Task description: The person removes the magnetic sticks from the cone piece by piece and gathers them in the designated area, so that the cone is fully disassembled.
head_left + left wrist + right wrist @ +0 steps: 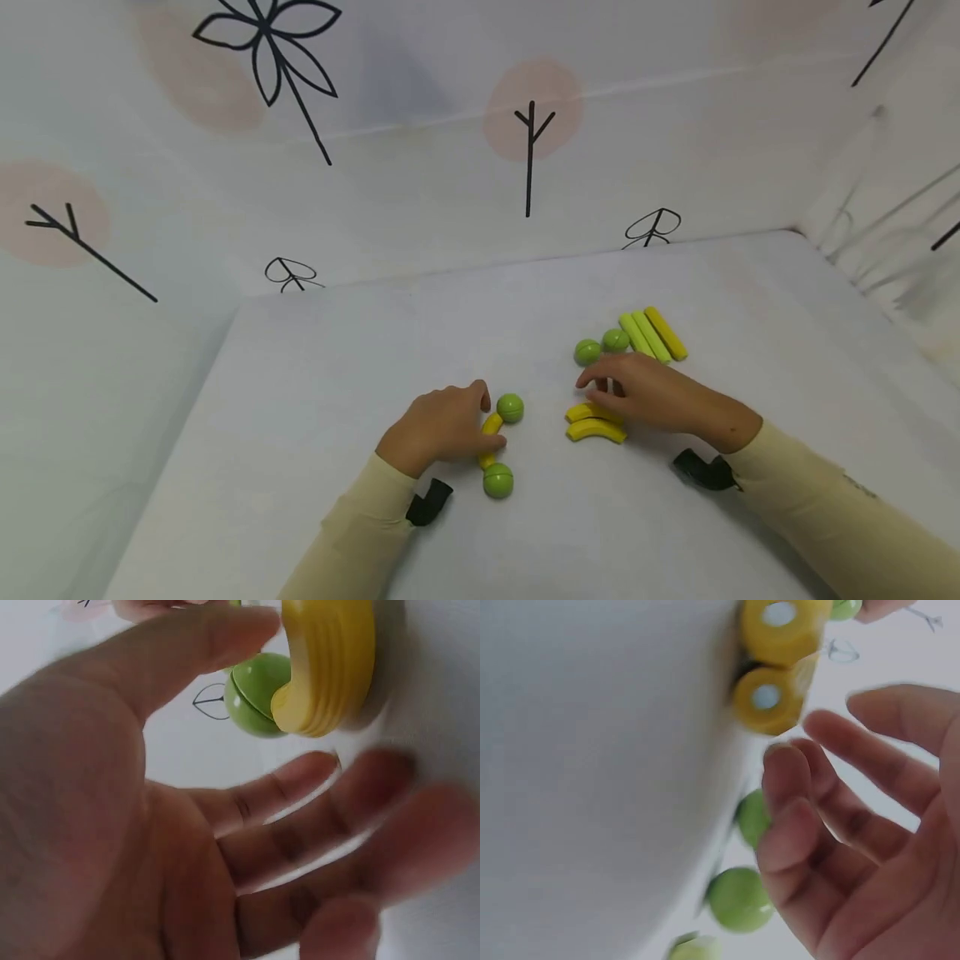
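Observation:
My left hand [448,427] is beside a curved yellow rod [491,440] lying between two green balls, one at the far end [510,407] and one at the near end [498,481]. In the left wrist view the thumb tip is close to the ridged yellow rod [330,667]; whether they touch I cannot tell. The other fingers spread loosely around nothing. My right hand [648,390] hovers at two curved yellow rods [595,429] lying side by side. Pale discs show in their ends [765,696] in the right wrist view. Its fingers bend loosely and hold nothing.
Beyond the right hand lie two more green balls, one [588,352] left of the other [616,339]. Beside them are two straight light-green sticks [643,335] and a straight yellow stick [666,333]. A patterned cloth [420,192] rises behind the white table [337,350].

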